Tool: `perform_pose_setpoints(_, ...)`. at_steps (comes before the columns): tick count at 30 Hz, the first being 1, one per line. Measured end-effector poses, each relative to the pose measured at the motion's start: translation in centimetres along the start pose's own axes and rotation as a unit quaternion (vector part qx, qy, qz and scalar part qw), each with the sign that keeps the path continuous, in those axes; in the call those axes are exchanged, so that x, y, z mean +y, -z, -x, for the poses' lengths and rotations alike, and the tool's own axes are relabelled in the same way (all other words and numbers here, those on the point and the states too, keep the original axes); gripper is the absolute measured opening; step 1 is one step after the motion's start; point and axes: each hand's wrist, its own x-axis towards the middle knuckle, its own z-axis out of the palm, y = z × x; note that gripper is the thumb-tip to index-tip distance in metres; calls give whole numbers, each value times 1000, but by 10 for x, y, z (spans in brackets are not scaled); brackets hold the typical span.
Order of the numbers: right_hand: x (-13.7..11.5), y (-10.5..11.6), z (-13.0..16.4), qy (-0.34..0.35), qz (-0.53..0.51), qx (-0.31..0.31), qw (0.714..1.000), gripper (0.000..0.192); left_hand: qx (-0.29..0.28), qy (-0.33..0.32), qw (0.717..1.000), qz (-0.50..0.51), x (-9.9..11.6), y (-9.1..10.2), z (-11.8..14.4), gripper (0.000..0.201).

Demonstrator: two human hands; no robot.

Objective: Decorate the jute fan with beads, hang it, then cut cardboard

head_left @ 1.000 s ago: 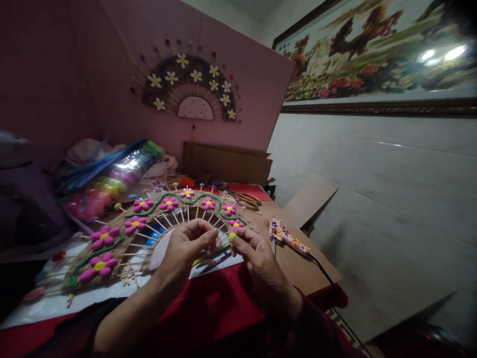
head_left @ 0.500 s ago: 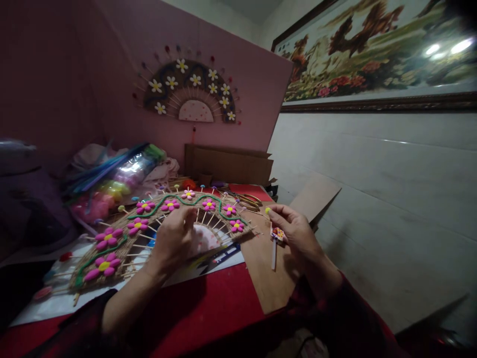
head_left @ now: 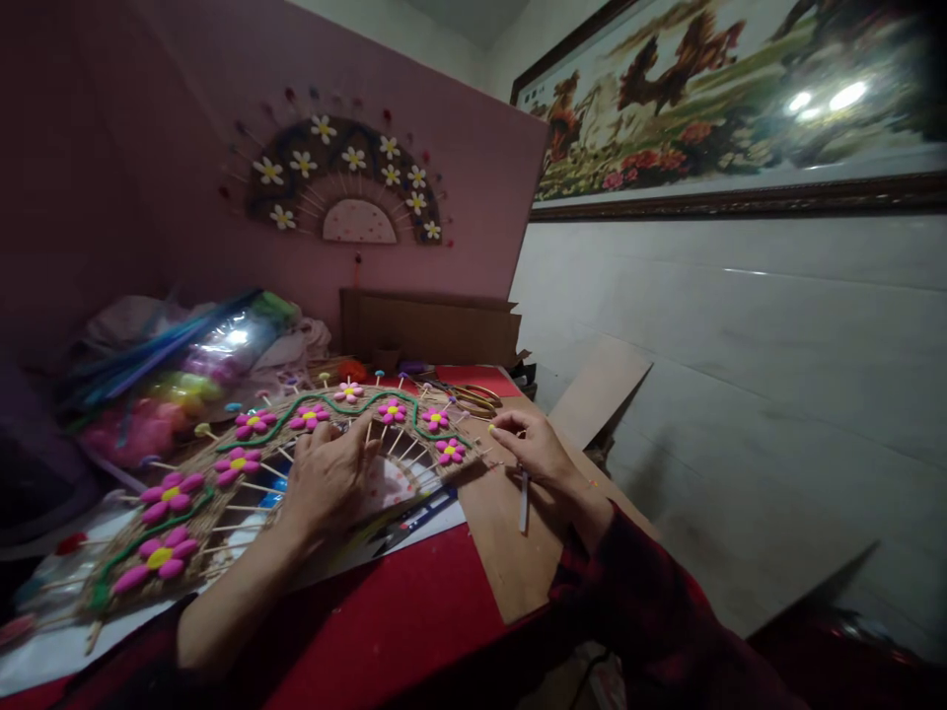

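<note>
A half-round fan of wrapped twine (head_left: 285,414) lies tilted on the table, with wooden stick ribs, pink clay flowers (head_left: 347,391) with yellow centres and a wavy green cord. Small coloured balls tip the sticks along its outer edge. My left hand (head_left: 326,478) is closed over the fan's inner edge among the ribs; its fingertips are partly hidden. Between the thumb and fingers of my right hand (head_left: 537,449) is a small yellow-green clay ball (head_left: 492,429), close to the fan's right end. A flat pale strip (head_left: 524,503) lies below that hand.
Scissors (head_left: 477,397) lie behind the fan's right end. Bags of coloured material (head_left: 207,365) are heaped at the back left. Cardboard (head_left: 429,330) stands behind, and a brown board (head_left: 495,552) lies on the red tabletop (head_left: 400,621). A similar fan (head_left: 355,182) hangs above.
My left hand has come down onto the fan's inner edge, its fingers reaching further over. My right hand has brought the clay ball nearer the fan's right end. The view has shifted right.
</note>
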Motion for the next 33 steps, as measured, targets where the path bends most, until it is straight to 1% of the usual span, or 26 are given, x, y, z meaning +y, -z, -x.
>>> perform_pose_setpoints(3,-2,2,-1,1,25,-7,1000,12,12,-8,1000,21,0,1,1,45)
perform_pose_setpoints(8,-3,2,-4,-5,-23,-8,1000,14,35,-4,998,52,-1,2,3,46)
perform_pose_setpoints(11,-1,1,-7,-12,-35,-19,999,14,47,-3,997,61,-2,1,5,48)
perform_pose_setpoints(15,0,2,-9,-29,-68,-38,997,15,60,0,996,72,-1,4,6,46)
perform_pose_setpoints(22,-7,9,-4,-84,-132,-42,987,22,88,-6,992,94,5,18,7,47)
perform_pose_setpoints(26,-9,14,1,-105,-138,-58,983,23,97,-9,989,107,5,19,8,47)
perform_pose_setpoints(33,-10,15,6,-119,-137,-62,981,27,112,-15,987,116,5,19,7,48)
